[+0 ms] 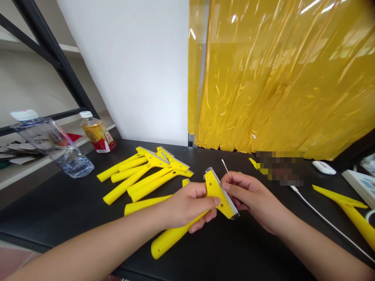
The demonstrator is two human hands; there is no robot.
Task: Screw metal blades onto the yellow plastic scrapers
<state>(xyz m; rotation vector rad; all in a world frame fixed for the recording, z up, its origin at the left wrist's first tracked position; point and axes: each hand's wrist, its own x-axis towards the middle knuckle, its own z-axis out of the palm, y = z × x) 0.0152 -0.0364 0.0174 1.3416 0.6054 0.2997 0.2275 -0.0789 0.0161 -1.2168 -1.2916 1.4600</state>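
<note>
My left hand (190,203) is closed around the neck of a yellow scraper (215,192), thumb on its head. A metal blade strip runs along the head's right edge, and two small screw holes or screws show on its face. The handle slants down to the left beneath my wrist. Between the fingertips of my right hand (249,191) is a thin metal rod (225,168), pointing up and left; its lower end is hidden by the fingers. These fingers are right beside the blade edge. Another yellow scraper (140,205) lies partly hidden behind my left hand.
Several yellow scrapers (125,186) lie piled on the black table (73,203). Two bottles, one clear (66,152) and one red-labelled (98,132), stand at left. At right are a white cable (322,216), a white case (323,167), another yellow scraper (353,214) and a blurred patch.
</note>
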